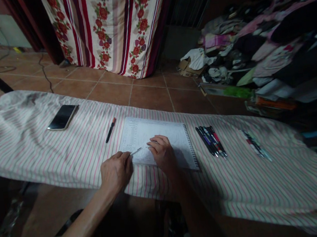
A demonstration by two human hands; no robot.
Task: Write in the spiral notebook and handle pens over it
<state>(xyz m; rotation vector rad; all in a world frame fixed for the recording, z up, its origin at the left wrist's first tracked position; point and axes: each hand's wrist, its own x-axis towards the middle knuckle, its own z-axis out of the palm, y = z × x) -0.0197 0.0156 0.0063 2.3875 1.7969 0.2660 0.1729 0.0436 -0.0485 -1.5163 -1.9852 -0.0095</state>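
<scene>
A spiral-bound sketchbook (174,135) lies open on a striped cloth (37,153), with faint pencil drawing on its page. My left hand (115,172) is closed round a thin pencil (136,150) whose tip rests on the page's near left part. My right hand (162,152) lies on the page just right of the pencil tip, fingers curled and pressing the paper down.
A black pen with a red end (110,130) lies left of the sketchbook. A dark phone (62,117) sits further left. Several pens (211,140) lie bunched to the right, more pens (256,144) beyond. A clothes pile (266,43) and floral fabric (109,29) stand behind.
</scene>
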